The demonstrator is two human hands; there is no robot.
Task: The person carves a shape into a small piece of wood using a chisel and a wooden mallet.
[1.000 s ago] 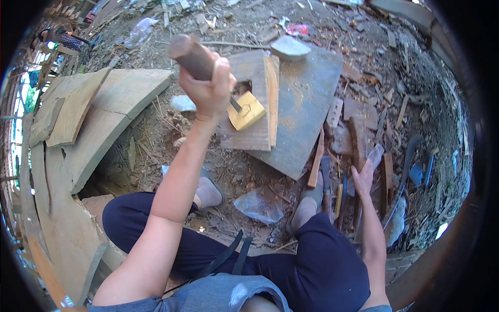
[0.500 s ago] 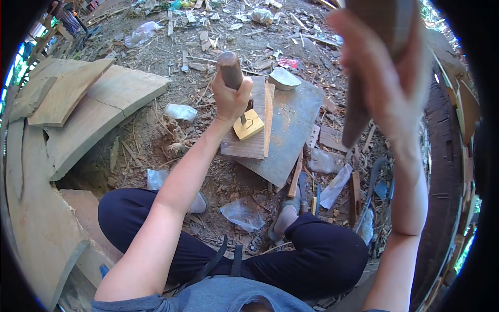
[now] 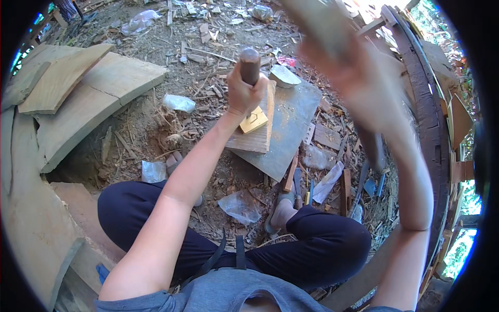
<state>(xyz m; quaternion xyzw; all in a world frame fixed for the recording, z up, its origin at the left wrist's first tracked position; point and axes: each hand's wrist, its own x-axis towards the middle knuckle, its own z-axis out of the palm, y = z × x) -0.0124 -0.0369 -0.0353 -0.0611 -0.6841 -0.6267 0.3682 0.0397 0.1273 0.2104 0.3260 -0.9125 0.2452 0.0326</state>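
My left hand [image 3: 243, 95] is closed around the upright wooden handle of a chisel [image 3: 250, 65]. The hand hides most of its blade, which points down at a small yellow wood block [image 3: 254, 120] with a hexagon outline on its face. That block lies on a ridged wooden board [image 3: 248, 143], which rests on a flat grey slab [image 3: 293, 130]. Raised at the upper right, my right hand [image 3: 358, 78] grips a blurred wooden club [image 3: 316, 26]. The club's darker end [image 3: 370, 148] hangs below the hand.
Curved wooden planks [image 3: 127, 78] are stacked at the left. A pale stone-like piece [image 3: 285, 76] sits on the slab's far edge. Hand tools [image 3: 298, 184] and plastic scraps [image 3: 240, 206] lie by my feet. A long dark beam [image 3: 435, 130] runs along the right.
The club and my right hand have swung, the club's top tilting to the left. My left hand, the chisel and the yellow block appear slightly further right as the view shifts.
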